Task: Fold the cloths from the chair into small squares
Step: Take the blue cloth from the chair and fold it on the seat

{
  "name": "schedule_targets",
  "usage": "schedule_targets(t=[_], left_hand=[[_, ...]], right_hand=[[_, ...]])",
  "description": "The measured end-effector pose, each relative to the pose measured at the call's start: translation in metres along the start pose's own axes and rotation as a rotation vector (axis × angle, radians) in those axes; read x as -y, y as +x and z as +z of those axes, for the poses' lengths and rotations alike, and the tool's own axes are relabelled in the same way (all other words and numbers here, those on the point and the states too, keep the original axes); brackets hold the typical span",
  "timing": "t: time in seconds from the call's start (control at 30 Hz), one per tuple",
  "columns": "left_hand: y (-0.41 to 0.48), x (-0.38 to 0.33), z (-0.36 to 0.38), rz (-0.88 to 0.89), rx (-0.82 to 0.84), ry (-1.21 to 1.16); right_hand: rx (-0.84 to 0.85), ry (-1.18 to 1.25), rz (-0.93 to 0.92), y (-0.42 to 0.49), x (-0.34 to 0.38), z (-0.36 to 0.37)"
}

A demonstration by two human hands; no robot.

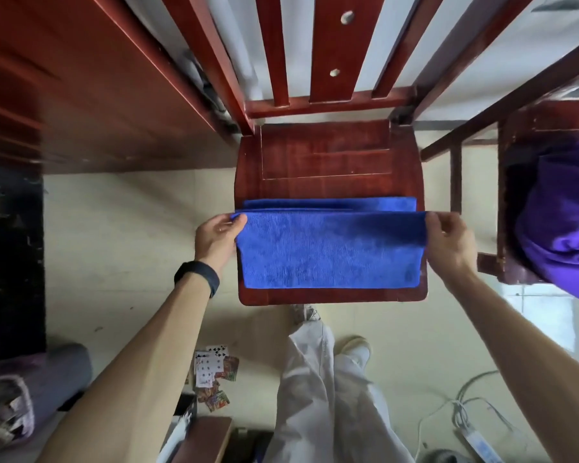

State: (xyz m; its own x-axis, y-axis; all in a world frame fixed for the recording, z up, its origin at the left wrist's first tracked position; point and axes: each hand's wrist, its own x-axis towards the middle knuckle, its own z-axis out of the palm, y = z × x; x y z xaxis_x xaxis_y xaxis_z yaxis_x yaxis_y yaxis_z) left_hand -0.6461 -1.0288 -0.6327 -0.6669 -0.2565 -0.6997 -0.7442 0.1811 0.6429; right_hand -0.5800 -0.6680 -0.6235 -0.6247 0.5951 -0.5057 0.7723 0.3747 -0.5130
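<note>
Blue cloth (328, 248) on the front half of the chair seat (325, 158), upper layer lifted.
Left hand (218, 233) pinches the cloth's left corner; right hand (448, 238) pinches the right corner. A purple cloth (562, 222) lies on the second chair (515, 135) at right; playing cards (214, 369) lie on the floor.

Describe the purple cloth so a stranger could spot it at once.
Find the red wooden chair in the middle; a second chair stands to its right. The purple cloth lies heaped on that one. Unlike the flat blue cloth, it is crumpled and unheld.
</note>
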Motion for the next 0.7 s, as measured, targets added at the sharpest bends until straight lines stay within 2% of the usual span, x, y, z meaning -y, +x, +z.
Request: schedule_targets(t=[0.43,0.7], left_hand=[[0.045,0.009,0.018,0.039,-0.128,0.226],[0.044,-0.003,0.027,0.121,-0.173,0.486]], right_hand=[[0.012,-0.080,-0.004,0.047,0.001,0.025],[-0.008,-0.141,-0.031,0.054,-0.001,0.034]])
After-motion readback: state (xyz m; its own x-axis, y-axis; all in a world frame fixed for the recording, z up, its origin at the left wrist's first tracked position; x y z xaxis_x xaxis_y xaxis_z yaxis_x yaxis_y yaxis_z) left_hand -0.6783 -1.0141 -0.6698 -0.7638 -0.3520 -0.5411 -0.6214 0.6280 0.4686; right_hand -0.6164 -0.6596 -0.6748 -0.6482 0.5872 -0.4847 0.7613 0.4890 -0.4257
